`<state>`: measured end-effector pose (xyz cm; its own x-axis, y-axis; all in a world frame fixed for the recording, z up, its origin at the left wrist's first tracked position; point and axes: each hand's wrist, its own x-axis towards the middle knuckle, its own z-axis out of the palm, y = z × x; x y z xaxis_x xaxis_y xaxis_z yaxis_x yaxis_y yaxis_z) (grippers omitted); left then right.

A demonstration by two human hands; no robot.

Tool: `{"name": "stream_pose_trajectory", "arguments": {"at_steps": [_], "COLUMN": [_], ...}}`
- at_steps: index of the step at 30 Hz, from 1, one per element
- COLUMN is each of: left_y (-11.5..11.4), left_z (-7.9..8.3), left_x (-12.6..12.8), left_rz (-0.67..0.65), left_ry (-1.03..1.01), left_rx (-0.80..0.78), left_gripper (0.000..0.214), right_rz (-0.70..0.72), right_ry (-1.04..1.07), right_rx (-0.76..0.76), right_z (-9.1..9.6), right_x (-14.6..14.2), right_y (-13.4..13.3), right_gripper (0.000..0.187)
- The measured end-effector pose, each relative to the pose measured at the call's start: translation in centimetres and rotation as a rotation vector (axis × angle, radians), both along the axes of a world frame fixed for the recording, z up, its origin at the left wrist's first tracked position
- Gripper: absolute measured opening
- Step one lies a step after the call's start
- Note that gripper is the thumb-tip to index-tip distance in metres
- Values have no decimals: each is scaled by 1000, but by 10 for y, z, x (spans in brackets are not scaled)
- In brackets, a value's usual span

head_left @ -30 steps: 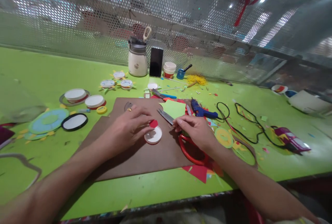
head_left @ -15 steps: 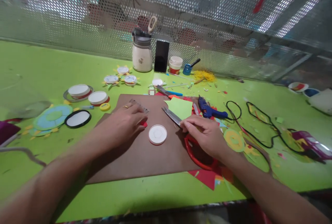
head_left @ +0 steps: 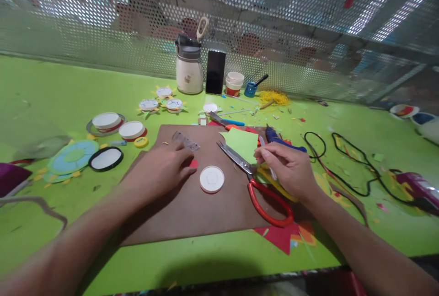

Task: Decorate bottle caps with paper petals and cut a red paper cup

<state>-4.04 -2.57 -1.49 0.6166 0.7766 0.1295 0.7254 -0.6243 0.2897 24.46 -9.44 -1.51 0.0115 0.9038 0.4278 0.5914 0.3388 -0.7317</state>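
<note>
My left hand [head_left: 168, 163] is on the brown board [head_left: 164, 223], its fingers closed on a small red piece [head_left: 194, 164]. A clear ruler [head_left: 186, 141] lies just beyond those fingertips. Between my hands sits a white round lid [head_left: 211, 180] with a faint outline drawn on it. My right hand [head_left: 290, 165] pinches a slim whitish pen [head_left: 273, 172], partly covered by the fingers. Red-handled scissors [head_left: 255, 188] lie free on the board beside that hand, blades pointing away to the left. Light green paper [head_left: 242, 142] lies under the blade side.
Behind the board are a blue-handled cutter [head_left: 233, 122] and a blue glue gun [head_left: 283, 140]. Lids [head_left: 132, 129] and paper flowers [head_left: 72, 156] are at left. A white bottle [head_left: 189, 74], a phone [head_left: 215, 72] and cups [head_left: 234, 84] stand by the mesh.
My right hand has let go of the scissors, moved right and taken hold of the pen. The left hand has stayed nearly in place.
</note>
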Motion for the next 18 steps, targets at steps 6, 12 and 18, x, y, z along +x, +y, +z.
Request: {"name": "stream_pose_trajectory", "arguments": {"at_steps": [6,12,18], "left_y": [-9,-15,-11], "left_z": [11,12,10], "left_x": [18,21,17], "left_rz": [19,-19,-23], "left_ry": [264,401,392], "left_rx": [82,191,170], "left_gripper": [34,33,35], "right_rz": [-20,-57,-100], "right_ry": [-25,9,-22], "right_rx": [7,39,61], "right_z": [-3,-6,-11], "right_x": [4,17,24], "right_y": [1,11,19], "right_gripper": [18,21,21]}}
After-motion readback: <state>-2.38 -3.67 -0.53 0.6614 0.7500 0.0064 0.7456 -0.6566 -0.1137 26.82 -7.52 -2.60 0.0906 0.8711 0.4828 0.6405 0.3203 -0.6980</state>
